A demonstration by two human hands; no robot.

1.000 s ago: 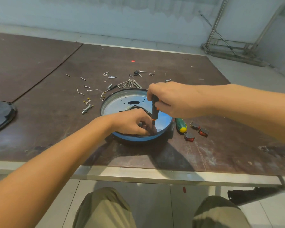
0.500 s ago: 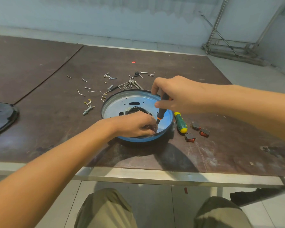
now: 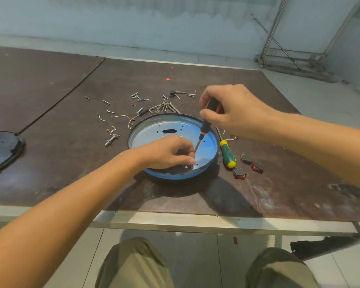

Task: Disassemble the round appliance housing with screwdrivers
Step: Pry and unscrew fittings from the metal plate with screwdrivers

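The round metal housing [image 3: 152, 129] lies open side up on the brown table, its shiny floor dotted with holes and one oblong slot. My right hand [image 3: 233, 110] grips a black-and-orange screwdriver [image 3: 206, 124] by the handle, tilted, with the shaft running down to the left. Its tip meets the fingers of my left hand [image 3: 168, 151], which rests inside the housing near its front rim, fingers curled over something small that stays hidden. A green-and-yellow screwdriver [image 3: 227, 151] lies on the table just right of the housing.
Several loose screws, clips and bent wires [image 3: 137, 109] are scattered behind the housing. Three small red rocker switches [image 3: 250, 166] sit to the right. A black round lid [image 3: 0, 150] lies at the left table edge. The metal table edge [image 3: 175, 222] runs close to my knees.
My right hand has risen and swung right, tilting the black-and-orange screwdriver from upright to slanted. The left hand stays in the housing.
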